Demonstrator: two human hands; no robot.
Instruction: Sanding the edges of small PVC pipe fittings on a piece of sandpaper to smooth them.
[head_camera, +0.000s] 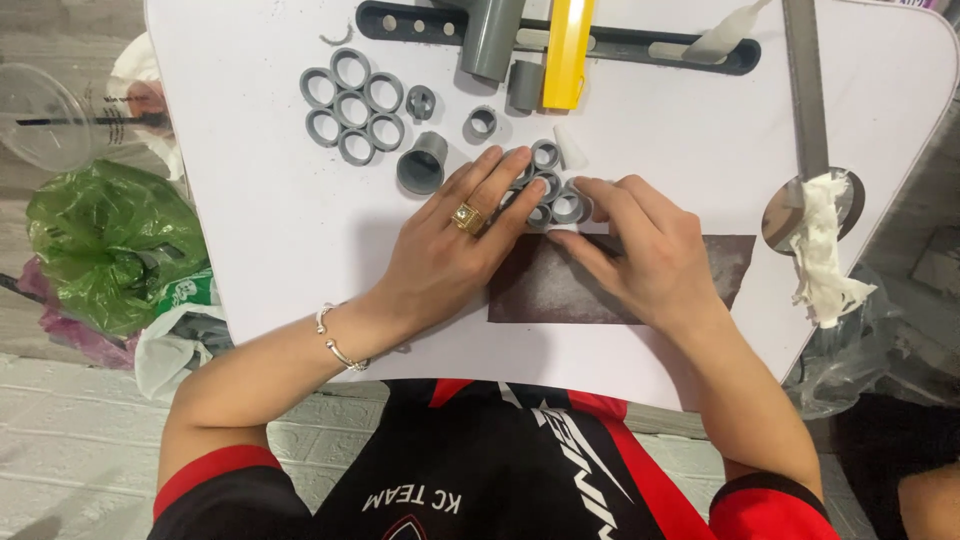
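Note:
A cluster of short grey pipe rings (548, 186) lies on the white table (280, 200), partly on a dark sandpaper sheet (560, 290). My left hand (455, 245), with a gold ring and a silver bracelet, presses its fingers against the cluster's left side. My right hand (640, 245) holds the cluster's right side between thumb and fingers. Part of the cluster is hidden under my fingers.
A finished flower-shaped group of grey rings (352, 106) lies at the upper left, with loose rings (482, 122) and a grey pipe coupling (422, 164) nearby. A grey pipe (492, 38), a yellow tool (567, 52) and a dark slotted bar (620, 45) sit at the far edge. Crumpled tissue (822, 250) lies right; a green bag (105, 240) is left of the table.

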